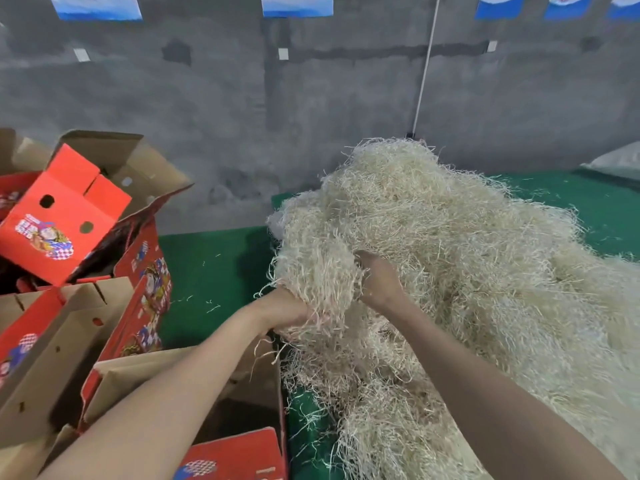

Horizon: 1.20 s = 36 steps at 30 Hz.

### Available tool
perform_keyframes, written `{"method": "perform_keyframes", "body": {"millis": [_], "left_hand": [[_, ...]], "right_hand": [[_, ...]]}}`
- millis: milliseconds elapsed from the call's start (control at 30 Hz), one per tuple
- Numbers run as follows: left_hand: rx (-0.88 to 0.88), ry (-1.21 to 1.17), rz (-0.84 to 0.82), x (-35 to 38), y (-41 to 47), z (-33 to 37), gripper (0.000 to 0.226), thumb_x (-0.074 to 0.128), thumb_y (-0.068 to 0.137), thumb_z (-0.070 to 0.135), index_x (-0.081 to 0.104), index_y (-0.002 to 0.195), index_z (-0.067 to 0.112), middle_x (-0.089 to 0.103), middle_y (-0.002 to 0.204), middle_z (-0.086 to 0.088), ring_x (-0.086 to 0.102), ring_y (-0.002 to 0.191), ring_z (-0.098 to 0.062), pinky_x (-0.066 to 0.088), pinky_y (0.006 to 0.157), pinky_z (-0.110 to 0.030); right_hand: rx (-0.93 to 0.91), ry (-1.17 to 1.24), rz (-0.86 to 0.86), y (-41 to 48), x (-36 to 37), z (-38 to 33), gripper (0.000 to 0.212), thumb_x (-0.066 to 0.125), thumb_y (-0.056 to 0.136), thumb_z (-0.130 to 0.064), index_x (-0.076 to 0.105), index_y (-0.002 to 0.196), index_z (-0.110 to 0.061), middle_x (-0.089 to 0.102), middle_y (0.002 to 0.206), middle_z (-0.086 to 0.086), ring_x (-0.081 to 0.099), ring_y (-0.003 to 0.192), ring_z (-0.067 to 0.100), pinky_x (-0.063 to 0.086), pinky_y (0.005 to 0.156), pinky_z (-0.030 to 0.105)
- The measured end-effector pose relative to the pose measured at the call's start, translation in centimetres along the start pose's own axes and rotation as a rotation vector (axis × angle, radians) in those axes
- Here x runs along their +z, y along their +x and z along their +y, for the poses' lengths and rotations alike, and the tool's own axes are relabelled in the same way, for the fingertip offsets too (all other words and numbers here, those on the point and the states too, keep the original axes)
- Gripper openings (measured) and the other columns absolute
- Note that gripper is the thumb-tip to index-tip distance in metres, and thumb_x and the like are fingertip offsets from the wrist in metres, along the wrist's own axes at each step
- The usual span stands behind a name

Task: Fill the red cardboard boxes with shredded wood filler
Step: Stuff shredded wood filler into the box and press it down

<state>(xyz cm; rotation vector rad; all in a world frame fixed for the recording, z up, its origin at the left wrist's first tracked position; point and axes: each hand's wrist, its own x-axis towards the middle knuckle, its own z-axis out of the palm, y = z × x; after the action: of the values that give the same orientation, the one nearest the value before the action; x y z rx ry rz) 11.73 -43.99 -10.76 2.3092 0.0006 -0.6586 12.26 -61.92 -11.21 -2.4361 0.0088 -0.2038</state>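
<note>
A big pale heap of shredded wood filler (467, 258) lies on the green table surface, filling the right half of the view. My left hand (289, 308) grips a clump of the filler at the heap's left edge, fingers buried in strands. My right hand (379, 278) digs into the same clump from the right and holds it. An open red cardboard box (242, 403) stands right below my left forearm, its brown inside showing; strands dangle over its rim.
Several more red boxes (65, 216) with open brown flaps are piled at the left. The green surface (214, 271) shows between boxes and heap. A grey concrete wall stands behind, with a white cable (426, 64) running down it.
</note>
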Motion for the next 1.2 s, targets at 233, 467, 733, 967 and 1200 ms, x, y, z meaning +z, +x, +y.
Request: {"method": "perform_keyframes", "body": {"millis": [233, 467, 733, 967, 1200], "left_hand": [[0.037, -0.507, 0.224, -0.9, 0.6, 0.9, 0.043, 0.059, 0.084, 0.002, 0.046, 0.125, -0.006, 0.046, 0.136, -0.016, 0.043, 0.126, -0.025, 0.028, 0.108, -0.032], [0.064, -0.702, 0.214, -0.7, 0.7, 1.7, 0.030, 0.055, 0.086, -0.001, 0.050, 0.116, -0.007, 0.034, 0.145, -0.017, 0.030, 0.136, -0.027, 0.022, 0.111, -0.035], [-0.049, -1.034, 0.284, 2.5, 1.8, 3.7, 0.058, 0.053, 0.088, -0.002, 0.029, 0.141, 0.003, 0.039, 0.141, -0.018, 0.045, 0.123, -0.028, 0.037, 0.105, -0.040], [0.060, -1.310, 0.251, -1.7, 1.0, 4.2, 0.012, 0.051, 0.086, 0.000, 0.059, 0.092, 0.007, 0.064, 0.094, -0.017, 0.063, 0.081, -0.028, 0.052, 0.068, -0.041], [0.067, -1.176, 0.254, -1.6, 0.7, 4.2, 0.014, 0.053, 0.085, -0.004, 0.061, 0.083, 0.007, 0.063, 0.088, -0.011, 0.062, 0.072, -0.024, 0.051, 0.060, -0.031]], "right_hand": [[0.057, 0.164, -0.451, -0.4, -0.4, 2.9, 0.084, 0.071, 0.070, -0.001, 0.027, 0.140, -0.016, 0.041, 0.134, 0.002, 0.057, 0.089, 0.013, 0.050, 0.074, 0.019], [0.052, 0.157, -0.346, -0.5, 0.3, 3.9, 0.022, 0.046, 0.080, 0.009, 0.043, 0.069, -0.010, 0.050, 0.080, 0.004, 0.050, 0.055, 0.005, 0.050, 0.055, 0.016], [-0.110, 0.262, -0.359, -0.8, -0.1, 1.5, 0.038, 0.049, 0.080, 0.010, 0.043, 0.108, -0.014, 0.050, 0.095, 0.001, 0.060, 0.068, 0.014, 0.047, 0.050, 0.014], [0.099, -0.262, -0.371, -1.3, -0.3, 8.0, 0.019, 0.045, 0.089, -0.003, 0.043, 0.076, -0.017, 0.050, 0.073, -0.003, 0.049, 0.062, 0.007, 0.044, 0.053, 0.013], [-0.027, 0.433, -0.205, 0.4, -4.5, 2.5, 0.080, 0.078, 0.067, -0.019, 0.036, 0.136, -0.021, 0.043, 0.132, -0.005, 0.063, 0.055, 0.013, 0.049, 0.048, 0.019]]}}
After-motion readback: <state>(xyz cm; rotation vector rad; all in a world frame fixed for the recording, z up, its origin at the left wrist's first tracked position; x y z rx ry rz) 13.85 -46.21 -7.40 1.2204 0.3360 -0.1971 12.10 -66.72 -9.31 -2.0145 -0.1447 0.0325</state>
